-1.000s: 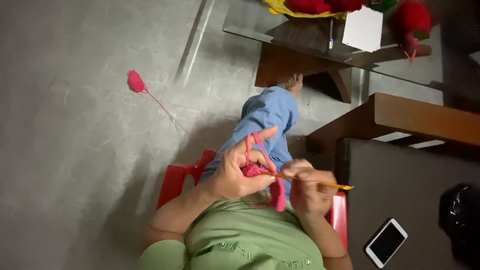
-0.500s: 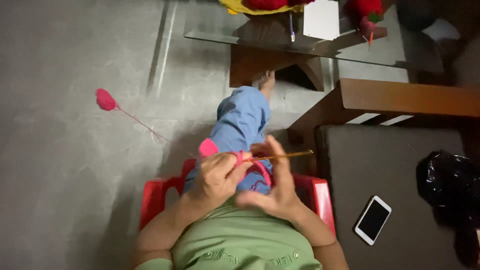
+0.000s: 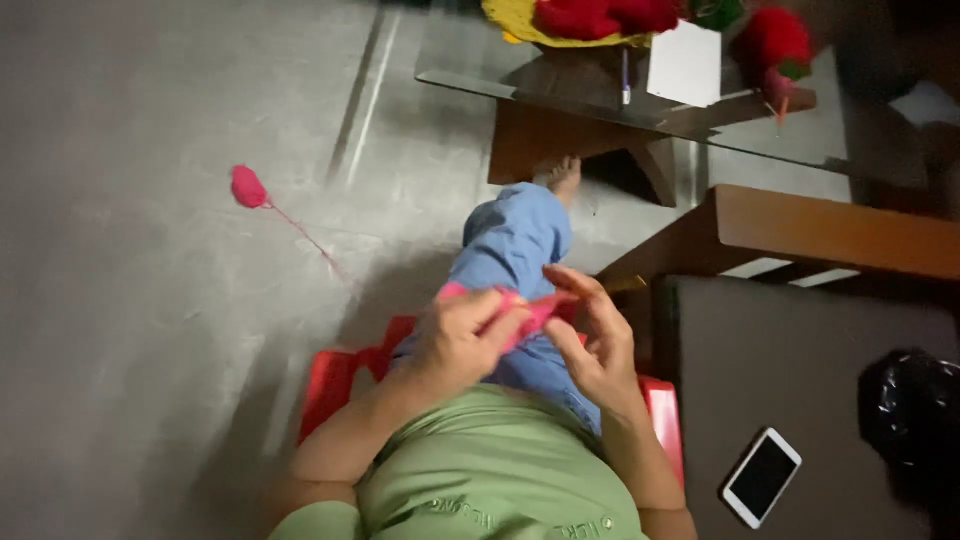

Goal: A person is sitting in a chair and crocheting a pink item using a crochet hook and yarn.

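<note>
My left hand (image 3: 462, 338) and my right hand (image 3: 598, 338) meet over my lap, both closed on a small pink crochet piece (image 3: 530, 310). A thin yellow hook (image 3: 622, 286) pokes out past the right hand's fingers. A pink yarn strand runs from the work across the floor to a pink yarn ball (image 3: 247, 187) at the left. I sit on a red plastic stool (image 3: 330, 385), in a green shirt and blue trousers, one bare foot (image 3: 563, 176) stretched toward the table.
A glass-topped wooden table (image 3: 640, 110) ahead carries red yarn items, a pen and a white card (image 3: 684, 63). At the right a dark seat (image 3: 790, 370) with a wooden arm (image 3: 830, 230) holds a smartphone (image 3: 762, 476) and a black bag (image 3: 915, 415). Grey floor lies left.
The camera swung back to the right. My hands drew together around the pink piece, and the hook now shows only as a short tip beside the right fingers.
</note>
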